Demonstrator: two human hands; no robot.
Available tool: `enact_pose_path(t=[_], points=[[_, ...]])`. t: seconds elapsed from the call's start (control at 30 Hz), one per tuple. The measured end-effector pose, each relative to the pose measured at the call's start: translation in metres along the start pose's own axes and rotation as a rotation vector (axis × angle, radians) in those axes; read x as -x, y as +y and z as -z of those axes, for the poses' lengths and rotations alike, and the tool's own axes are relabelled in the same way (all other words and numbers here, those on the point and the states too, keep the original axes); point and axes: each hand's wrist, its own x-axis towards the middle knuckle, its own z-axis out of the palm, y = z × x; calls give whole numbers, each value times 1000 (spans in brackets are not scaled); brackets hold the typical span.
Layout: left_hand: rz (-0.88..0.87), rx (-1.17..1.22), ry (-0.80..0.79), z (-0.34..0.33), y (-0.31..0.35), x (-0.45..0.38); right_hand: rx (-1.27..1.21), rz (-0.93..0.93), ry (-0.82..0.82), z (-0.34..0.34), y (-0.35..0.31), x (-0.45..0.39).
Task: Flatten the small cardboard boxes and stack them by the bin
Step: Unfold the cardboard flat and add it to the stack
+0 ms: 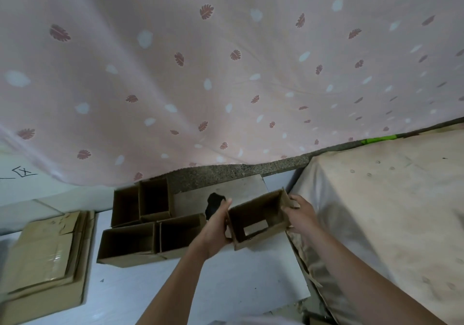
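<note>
- We see a small open cardboard box [258, 220] held above the pale floor [226, 282], between the two hands and touching both.
- The left hand [216, 226] grips the box's left wall, its fingers curled over the upper edge and the thumb side against the outer face.
- The right hand [300, 214] holds the box's right wall, its fingers wrapped round the raised flap at that edge.
- The box's opening faces us; through a rectangular gap in its bottom we see the pale surface beneath.
- To the left of the left hand, four more open boxes [150, 224] stand on the floor, packed against one another in two rows, their openings upward.
- Farther left, well apart from the hands, a stack of flattened cardboard [47, 257] lies on the floor; clear tape shows on its top sheet.
- A dark object [214, 205] lies just behind the left hand's fingertips; we cannot tell what it is.
- A pink curtain [226, 73] printed with red leaves and white spots hangs behind the boxes.
- To the right of the right hand, a tan cloth-covered surface [389, 199] rises beside the floor.
- As for writing, a hand-drawn black mark [23, 172], like an X inside an angular outline, shows on the white surface at far left; we read no brand or label on any box.
</note>
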Motion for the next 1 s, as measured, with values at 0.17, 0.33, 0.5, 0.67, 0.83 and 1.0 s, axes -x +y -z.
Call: enact_pose_path(t=[0.17,0.33,0.5,0.67,0.83,1.0], points=[[42,323,231,-8,0,-4,49,-100,-142,-9,-13,7],[30,527,333,-10,2,-9,-188,-306,-142,-5,-16,3],[108,384,260,-10,1,-13,-223,-326,-138,2,-14,3],[192,226,241,2,5,-15,-335,-239,-99,8,-14,2],[103,35,185,9,1,-12,-311,-221,-184,10,-15,3],[72,-62,70,9,-5,-5,-256,-273,-396,11,-11,5]])
